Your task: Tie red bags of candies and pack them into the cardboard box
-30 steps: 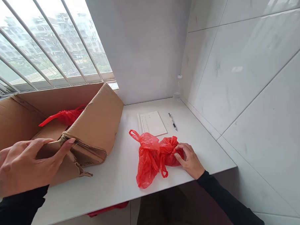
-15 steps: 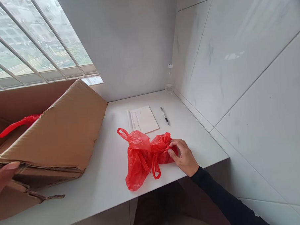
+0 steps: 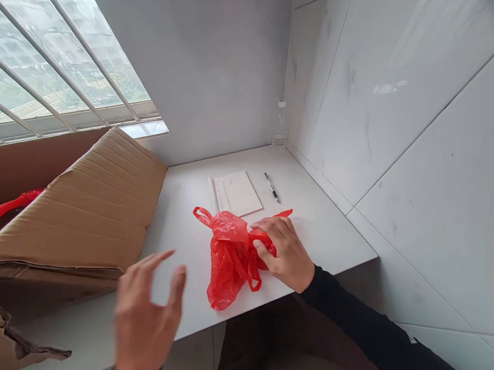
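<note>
Two red plastic bags with handles lie side by side near the front edge of the white table. My right hand (image 3: 287, 254) is over the right-hand red plastic bag (image 3: 264, 237), with thumb and fingers curled on it and hiding much of it. The other red plastic bag (image 3: 227, 270), bulging and standing taller, touches it on the left. My left hand (image 3: 146, 315) hovers at the table's front edge, slightly blurred, fingers and thumb spread, holding nothing. It is between the bags and a cardboard box (image 3: 88, 214) with a torn flap.
More red plastic (image 3: 14, 205) shows inside the box. Behind the bags lie an open notebook (image 3: 239, 192) and a pen (image 3: 272, 187). A clear bottle (image 3: 279, 130) stands in the far corner. Tiled wall (image 3: 417, 145) bounds the right side; a barred window (image 3: 61, 62) is at left.
My left hand has let go of the box and moved right, opening. The box has shifted a little left. My right hand has slid leftward over the right-hand bag.
</note>
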Demonstrator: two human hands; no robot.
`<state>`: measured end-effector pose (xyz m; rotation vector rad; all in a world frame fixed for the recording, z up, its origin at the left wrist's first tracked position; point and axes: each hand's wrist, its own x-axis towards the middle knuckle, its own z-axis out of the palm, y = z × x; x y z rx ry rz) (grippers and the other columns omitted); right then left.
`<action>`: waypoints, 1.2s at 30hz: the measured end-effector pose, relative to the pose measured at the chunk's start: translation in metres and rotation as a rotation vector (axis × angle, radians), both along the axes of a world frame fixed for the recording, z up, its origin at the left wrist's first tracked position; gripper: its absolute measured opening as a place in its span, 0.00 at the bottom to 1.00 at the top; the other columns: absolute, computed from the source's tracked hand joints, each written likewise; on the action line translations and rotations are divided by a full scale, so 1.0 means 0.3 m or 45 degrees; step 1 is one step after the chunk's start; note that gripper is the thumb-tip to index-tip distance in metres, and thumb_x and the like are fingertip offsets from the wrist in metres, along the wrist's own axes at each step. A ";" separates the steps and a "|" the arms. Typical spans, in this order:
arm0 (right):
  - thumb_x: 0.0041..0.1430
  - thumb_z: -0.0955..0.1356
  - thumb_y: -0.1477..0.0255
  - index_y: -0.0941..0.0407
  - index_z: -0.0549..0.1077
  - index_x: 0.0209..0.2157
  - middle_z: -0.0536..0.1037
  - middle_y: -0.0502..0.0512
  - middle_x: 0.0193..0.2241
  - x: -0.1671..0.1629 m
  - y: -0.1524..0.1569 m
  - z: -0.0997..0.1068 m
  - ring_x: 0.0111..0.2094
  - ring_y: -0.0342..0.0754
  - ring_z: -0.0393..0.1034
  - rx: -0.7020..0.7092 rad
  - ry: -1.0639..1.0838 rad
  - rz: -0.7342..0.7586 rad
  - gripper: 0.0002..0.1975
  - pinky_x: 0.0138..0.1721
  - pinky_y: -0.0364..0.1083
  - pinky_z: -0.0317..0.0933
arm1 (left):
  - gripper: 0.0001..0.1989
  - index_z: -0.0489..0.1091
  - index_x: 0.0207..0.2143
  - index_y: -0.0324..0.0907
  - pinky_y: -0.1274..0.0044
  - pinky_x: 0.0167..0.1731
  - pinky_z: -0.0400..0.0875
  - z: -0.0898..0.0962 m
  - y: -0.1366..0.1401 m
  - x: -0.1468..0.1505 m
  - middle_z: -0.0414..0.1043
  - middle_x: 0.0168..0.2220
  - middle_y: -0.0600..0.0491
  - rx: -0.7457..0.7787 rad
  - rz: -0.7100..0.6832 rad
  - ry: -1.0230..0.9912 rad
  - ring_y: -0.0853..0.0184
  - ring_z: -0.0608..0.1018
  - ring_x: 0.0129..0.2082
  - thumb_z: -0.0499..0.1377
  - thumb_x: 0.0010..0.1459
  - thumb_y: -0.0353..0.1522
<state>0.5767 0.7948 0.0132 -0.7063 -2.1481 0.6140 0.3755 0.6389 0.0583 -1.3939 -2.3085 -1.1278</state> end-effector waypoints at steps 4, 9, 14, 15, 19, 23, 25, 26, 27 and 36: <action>0.63 0.65 0.76 0.49 0.60 0.65 0.72 0.56 0.53 -0.111 0.015 0.008 0.53 0.56 0.63 0.124 -0.156 0.192 0.29 0.56 0.57 0.61 | 0.14 0.73 0.42 0.44 0.65 0.44 0.71 -0.165 0.100 0.087 0.78 0.40 0.50 -0.143 -0.133 -0.120 0.56 0.77 0.42 0.59 0.61 0.43; 0.63 0.62 0.78 0.49 0.70 0.54 0.78 0.51 0.42 -0.091 0.043 0.002 0.40 0.51 0.69 -0.173 -0.077 0.103 0.20 0.49 0.54 0.66 | 0.10 0.73 0.38 0.46 0.73 0.30 0.69 -0.169 0.028 -0.007 0.77 0.36 0.53 -0.092 0.033 -0.261 0.61 0.78 0.36 0.55 0.64 0.41; 0.64 0.66 0.66 0.47 0.49 0.69 0.66 0.57 0.59 0.005 0.001 -0.070 0.60 0.57 0.59 -0.178 -0.178 0.145 0.36 0.61 0.60 0.58 | 0.22 0.63 0.58 0.48 0.71 0.38 0.73 -0.142 -0.042 -0.026 0.73 0.53 0.49 -0.047 0.054 -0.359 0.58 0.77 0.49 0.56 0.64 0.44; 0.64 0.66 0.63 0.47 0.48 0.70 0.62 0.57 0.63 0.020 0.000 -0.090 0.63 0.58 0.55 -0.151 -0.235 0.188 0.37 0.63 0.62 0.55 | 0.26 0.61 0.61 0.49 0.70 0.42 0.72 -0.148 -0.037 -0.013 0.72 0.55 0.49 -0.059 0.015 -0.361 0.57 0.75 0.52 0.58 0.63 0.44; 0.68 0.62 0.62 0.48 0.52 0.69 0.60 0.58 0.65 0.054 0.039 -0.090 0.66 0.57 0.52 -0.270 -0.258 0.141 0.31 0.65 0.63 0.52 | 0.13 0.73 0.47 0.46 0.69 0.46 0.70 -0.171 0.000 0.026 0.76 0.44 0.51 -0.033 -0.075 -0.367 0.59 0.76 0.46 0.59 0.63 0.40; 0.70 0.58 0.66 0.49 0.57 0.66 0.64 0.56 0.63 0.014 0.036 0.044 0.65 0.54 0.55 -0.245 -0.061 0.046 0.25 0.64 0.62 0.55 | 0.08 0.73 0.44 0.45 0.73 0.41 0.72 -0.146 0.016 0.039 0.75 0.41 0.51 0.017 -0.249 -0.399 0.63 0.77 0.42 0.56 0.66 0.35; 0.69 0.60 0.69 0.48 0.58 0.65 0.66 0.56 0.62 -0.038 0.011 0.098 0.64 0.53 0.57 -0.099 -0.080 0.165 0.24 0.65 0.62 0.53 | 0.08 0.74 0.44 0.45 0.74 0.42 0.73 -0.125 0.016 0.046 0.75 0.43 0.50 0.024 -0.358 -0.394 0.63 0.77 0.44 0.55 0.67 0.33; 0.68 0.61 0.70 0.48 0.60 0.64 0.69 0.56 0.59 -0.064 0.002 0.111 0.62 0.53 0.60 -0.026 -0.124 0.226 0.24 0.66 0.63 0.50 | 0.09 0.74 0.44 0.46 0.74 0.42 0.73 -0.118 0.013 0.047 0.75 0.44 0.50 0.030 -0.392 -0.390 0.63 0.77 0.45 0.55 0.67 0.33; 0.67 0.62 0.71 0.48 0.64 0.61 0.72 0.55 0.55 -0.087 -0.004 0.117 0.58 0.53 0.64 0.022 -0.174 0.270 0.22 0.66 0.65 0.48 | 0.09 0.75 0.43 0.46 0.73 0.43 0.73 -0.113 0.008 0.045 0.75 0.45 0.49 0.038 -0.409 -0.385 0.63 0.77 0.45 0.55 0.67 0.32; 0.66 0.64 0.63 0.53 0.70 0.39 0.76 0.50 0.32 -0.007 0.038 0.099 0.32 0.49 0.72 -0.480 0.037 -0.041 0.09 0.35 0.49 0.67 | 0.15 0.68 0.53 0.47 0.67 0.50 0.70 -0.117 -0.104 -0.027 0.74 0.50 0.49 0.345 0.098 -0.593 0.58 0.76 0.49 0.57 0.65 0.38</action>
